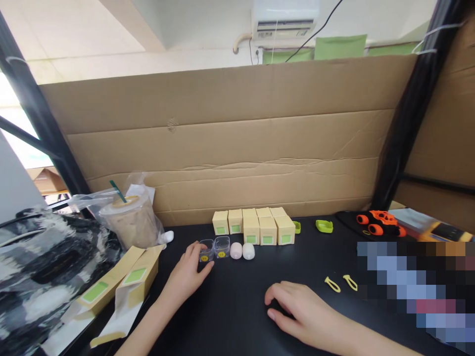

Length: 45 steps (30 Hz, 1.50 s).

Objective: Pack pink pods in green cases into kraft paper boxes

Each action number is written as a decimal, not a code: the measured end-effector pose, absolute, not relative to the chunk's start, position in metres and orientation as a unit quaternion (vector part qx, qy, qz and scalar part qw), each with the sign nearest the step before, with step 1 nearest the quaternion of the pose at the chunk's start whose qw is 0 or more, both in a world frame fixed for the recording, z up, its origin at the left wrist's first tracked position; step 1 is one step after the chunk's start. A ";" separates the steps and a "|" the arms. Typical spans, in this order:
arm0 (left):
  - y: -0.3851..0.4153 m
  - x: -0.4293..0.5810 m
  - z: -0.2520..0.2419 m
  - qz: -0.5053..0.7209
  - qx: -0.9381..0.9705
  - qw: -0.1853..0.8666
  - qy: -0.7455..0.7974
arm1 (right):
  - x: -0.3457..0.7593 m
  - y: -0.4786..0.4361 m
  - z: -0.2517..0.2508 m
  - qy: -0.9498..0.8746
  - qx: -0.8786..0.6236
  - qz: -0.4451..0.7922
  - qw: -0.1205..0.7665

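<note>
My left hand (192,264) is beside the left one of two small clear plastic containers (207,251). Its fingertips touch that container's left side, and the thumb is stretched out in front of it. The other clear container (222,247) stands close by; both carry a round yellow sticker. To their right sit a pale pink rounded piece (236,250) and a white one (248,251). My right hand (293,311) rests over the black table, fingers loosely curled, thumb apart from the index finger, nothing between them.
Small cream boxes (260,230) with green labels stand in rows behind. Opened long boxes (137,277) and a bagged drink cup (129,222) are left. Rightward lie a green tray (324,226), yellow loops (333,285) and an orange toy car (382,222). Cardboard (230,143) walls the back.
</note>
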State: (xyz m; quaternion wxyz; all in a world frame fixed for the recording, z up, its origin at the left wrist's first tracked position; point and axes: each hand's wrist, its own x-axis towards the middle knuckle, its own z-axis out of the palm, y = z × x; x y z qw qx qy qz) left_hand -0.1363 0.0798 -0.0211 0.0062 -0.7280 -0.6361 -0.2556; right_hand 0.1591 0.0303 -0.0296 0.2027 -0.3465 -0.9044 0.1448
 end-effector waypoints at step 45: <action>0.014 -0.036 -0.014 -0.429 -0.386 -0.731 -0.364 | 0.214 0.038 0.041 -0.897 -0.378 0.202 0.111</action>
